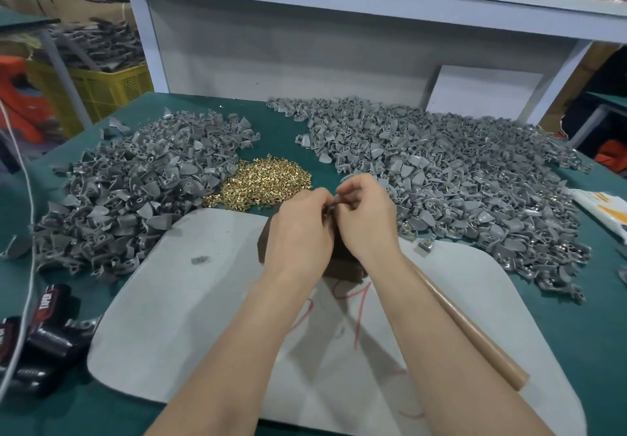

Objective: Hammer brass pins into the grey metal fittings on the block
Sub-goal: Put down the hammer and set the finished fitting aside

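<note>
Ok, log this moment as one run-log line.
hands: left hand and right hand pinch small grey part over block | hammering: not yet | wooden handle: lying on mat, unheld

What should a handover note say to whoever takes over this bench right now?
Hands: left hand and right hand meet fingertips above the brown block, pinching a small grey piece, mostly hidden.
Tool: a wooden handle, probably the hammer's, lies unheld on the grey mat under the right forearm.
Stock: brass pins heaped beyond the block; grey fittings heaped at left, a second heap at right.
Done: some fittings at the second heap's near edge show brass, such as a pinned fitting by the mat.
Left: seat this piece, pin it, hammer; the left heap looks unpinned.
</note>
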Demonstrator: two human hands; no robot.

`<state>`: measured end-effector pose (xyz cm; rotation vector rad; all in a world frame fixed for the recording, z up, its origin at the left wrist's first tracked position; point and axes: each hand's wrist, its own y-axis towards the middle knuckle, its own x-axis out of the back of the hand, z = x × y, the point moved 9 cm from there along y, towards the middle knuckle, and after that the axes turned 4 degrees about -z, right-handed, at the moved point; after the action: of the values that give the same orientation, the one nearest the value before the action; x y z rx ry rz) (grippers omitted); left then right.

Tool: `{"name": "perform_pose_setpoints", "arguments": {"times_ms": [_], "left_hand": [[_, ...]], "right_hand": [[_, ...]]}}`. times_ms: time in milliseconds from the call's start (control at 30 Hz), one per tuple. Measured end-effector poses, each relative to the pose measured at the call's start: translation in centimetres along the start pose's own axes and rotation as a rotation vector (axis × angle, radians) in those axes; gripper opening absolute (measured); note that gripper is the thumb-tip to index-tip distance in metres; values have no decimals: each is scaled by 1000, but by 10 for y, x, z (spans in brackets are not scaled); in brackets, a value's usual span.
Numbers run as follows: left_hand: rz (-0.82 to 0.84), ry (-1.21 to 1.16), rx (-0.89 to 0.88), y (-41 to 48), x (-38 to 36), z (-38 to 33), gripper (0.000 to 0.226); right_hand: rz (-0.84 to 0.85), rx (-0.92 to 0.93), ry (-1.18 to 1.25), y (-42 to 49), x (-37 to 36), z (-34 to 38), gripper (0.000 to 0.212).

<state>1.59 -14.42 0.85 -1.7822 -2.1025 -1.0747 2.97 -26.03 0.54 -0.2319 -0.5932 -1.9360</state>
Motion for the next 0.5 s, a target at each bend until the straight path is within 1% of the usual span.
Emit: {"name": "perform_pose_setpoints", "arguments": {"times_ms": [33, 100, 167, 200, 267, 367, 433, 500], "left_hand": [[-7, -13, 10, 0, 0, 1, 16], [-14, -60, 54, 3, 1, 10, 18], [-6, -109, 90, 5, 2, 17, 20], [1, -114, 89, 5, 4, 17, 21], [24, -84, 60, 5, 3, 13, 22], [46, -2, 1, 4, 1, 5, 28], [38, 54, -33, 4, 1, 0, 30], [9, 68, -39, 2, 2, -3, 27]], "right_hand": [[7, -1, 21, 0, 1, 0, 30], [92, 26, 40, -2, -4, 3, 32], [189, 41, 59, -3, -11, 3, 29], [210, 40, 63, -2, -12, 3, 27], [191, 36, 53, 0, -9, 2, 24], [94, 11, 8, 1, -5, -1, 22], [45, -11, -6, 0, -5, -1, 23], [1, -23, -9, 1, -4, -2, 26]]}}
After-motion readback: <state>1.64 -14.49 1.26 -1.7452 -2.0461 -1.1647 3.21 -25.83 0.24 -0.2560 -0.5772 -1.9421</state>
